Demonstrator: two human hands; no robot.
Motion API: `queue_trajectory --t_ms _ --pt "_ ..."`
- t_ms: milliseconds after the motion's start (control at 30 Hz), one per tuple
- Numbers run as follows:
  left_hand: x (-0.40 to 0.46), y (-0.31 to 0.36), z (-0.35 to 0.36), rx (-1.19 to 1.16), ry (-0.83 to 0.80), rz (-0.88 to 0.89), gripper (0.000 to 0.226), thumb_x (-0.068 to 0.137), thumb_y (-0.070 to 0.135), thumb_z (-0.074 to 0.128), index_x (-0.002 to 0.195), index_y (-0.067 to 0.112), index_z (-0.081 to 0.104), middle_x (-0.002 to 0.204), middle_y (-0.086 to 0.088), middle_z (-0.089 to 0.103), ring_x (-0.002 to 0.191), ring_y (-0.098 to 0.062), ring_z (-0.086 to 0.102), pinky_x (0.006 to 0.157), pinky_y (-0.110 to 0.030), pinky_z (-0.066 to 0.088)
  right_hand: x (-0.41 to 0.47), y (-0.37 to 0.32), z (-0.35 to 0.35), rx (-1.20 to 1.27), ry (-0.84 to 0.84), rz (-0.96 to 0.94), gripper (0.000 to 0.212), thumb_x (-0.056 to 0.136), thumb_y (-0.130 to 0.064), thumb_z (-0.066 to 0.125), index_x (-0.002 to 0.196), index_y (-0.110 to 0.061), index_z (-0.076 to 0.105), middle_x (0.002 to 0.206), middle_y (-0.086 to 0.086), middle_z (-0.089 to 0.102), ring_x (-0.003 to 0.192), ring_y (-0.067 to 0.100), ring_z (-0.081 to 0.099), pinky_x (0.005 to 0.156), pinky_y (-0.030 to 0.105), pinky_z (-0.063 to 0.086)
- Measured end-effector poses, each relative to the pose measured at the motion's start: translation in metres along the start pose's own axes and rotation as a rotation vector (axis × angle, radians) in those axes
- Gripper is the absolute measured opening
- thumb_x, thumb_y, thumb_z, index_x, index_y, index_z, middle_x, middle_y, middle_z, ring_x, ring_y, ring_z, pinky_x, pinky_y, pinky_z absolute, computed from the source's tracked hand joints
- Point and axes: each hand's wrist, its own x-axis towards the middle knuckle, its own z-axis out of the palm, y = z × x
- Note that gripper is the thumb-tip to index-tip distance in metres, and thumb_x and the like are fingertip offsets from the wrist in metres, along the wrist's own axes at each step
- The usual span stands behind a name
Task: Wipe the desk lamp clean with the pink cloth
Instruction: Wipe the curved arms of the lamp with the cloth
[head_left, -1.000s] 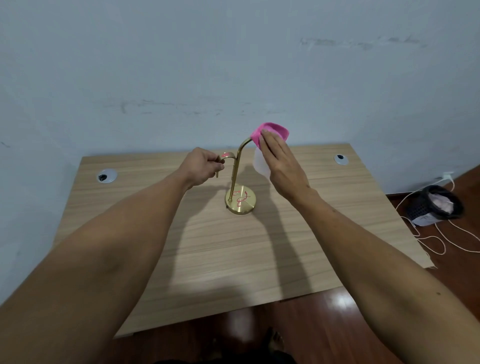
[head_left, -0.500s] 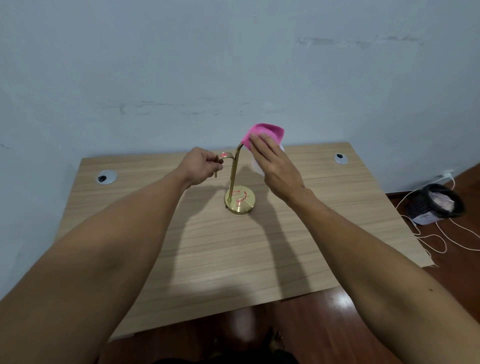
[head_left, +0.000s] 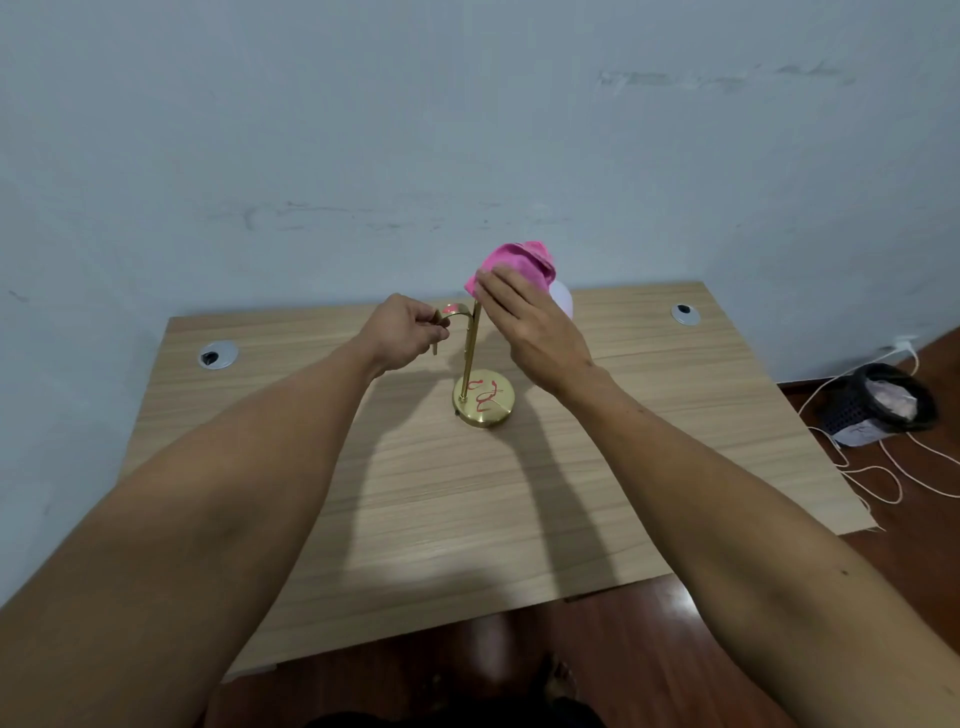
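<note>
Wooden desk (head_left: 415, 493) against pale wall: left hand (head_left: 400, 332) clasps lamp (head_left: 470, 358), right hand (head_left: 530, 322) presses pink cloth (head_left: 519, 265).

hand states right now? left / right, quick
Left hand: closed, gripping the curved handle of the brass lamp.
Right hand: fingers extended, pressing the pink cloth against the lamp's shade.

Both your bare arms reach forward. Your left hand (head_left: 402, 327) is curled, fingers pinched together. Your right hand (head_left: 530, 325) is raised higher, palm down, fingers (head_left: 496, 291) extended and pressed flat.
</note>
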Motion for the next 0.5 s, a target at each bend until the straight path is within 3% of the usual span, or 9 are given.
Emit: queue_trajectory --t_ms 67,133,267,400,500 --pt "0.0 -0.001 0.0 -0.003 0.004 0.002 0.008 0.092 0.005 0.072 0.098 0.002 0.077 0.079 -0.01 0.061 0.076 -0.022 0.049 0.075 -0.036 0.045 0.005 0.001 0.001 0.018 0.004 0.06 0.067 0.076 0.021 0.041 0.139 0.006 0.056 0.141 0.021 0.06 0.135 0.04 0.054 0.117 0.047 0.041" --pt "-0.001 -0.002 0.001 0.007 0.01 0.003 0.008 0.092 0.007 0.073 0.098 0.004 0.077 0.079 -0.009 0.063 0.075 -0.021 0.05 0.075 -0.036 0.047 0.004 0.007 0.004 0.122 0.044 0.275 0.063 0.082 0.018 0.049 0.142 -0.002 0.055 0.139 0.015 0.059 0.133 0.036 0.05 0.113 0.045 0.041" --pt "0.0 -0.002 0.001 0.029 0.022 0.016 0.009 0.093 0.008 0.072 0.099 0.004 0.077 0.08 -0.011 0.063 0.075 -0.022 0.051 0.077 -0.036 0.049 0.002 0.024 0.002 0.379 0.005 0.652 0.058 0.088 0.012 0.042 0.139 -0.009 0.059 0.132 0.014 0.06 0.128 0.035 0.046 0.105 0.03 0.034" --pt "0.0 -0.002 0.001 0.029 0.012 0.017 0.013 0.094 0.007 0.071 0.103 -0.001 0.076 0.088 -0.013 0.067 0.082 -0.023 0.058 0.087 -0.044 0.057 0.024 0.015 -0.004 0.334 -0.028 0.496 0.053 0.082 0.015 0.044 0.124 -0.007 0.068 0.122 0.011 0.068 0.12 0.034 0.053 0.102 0.04 0.037" --pt "0.0 -0.002 0.0 -0.004 0.002 0.017 0.013 0.094 0.006 0.071 0.104 -0.001 0.075 0.087 -0.012 0.064 0.084 -0.022 0.055 0.083 -0.039 0.053 0.029 0.01 -0.005 0.195 -0.094 0.268 0.057 0.075 0.017 0.047 0.122 -0.009 0.068 0.123 0.008 0.069 0.118 0.034 0.056 0.093 0.043 0.04"
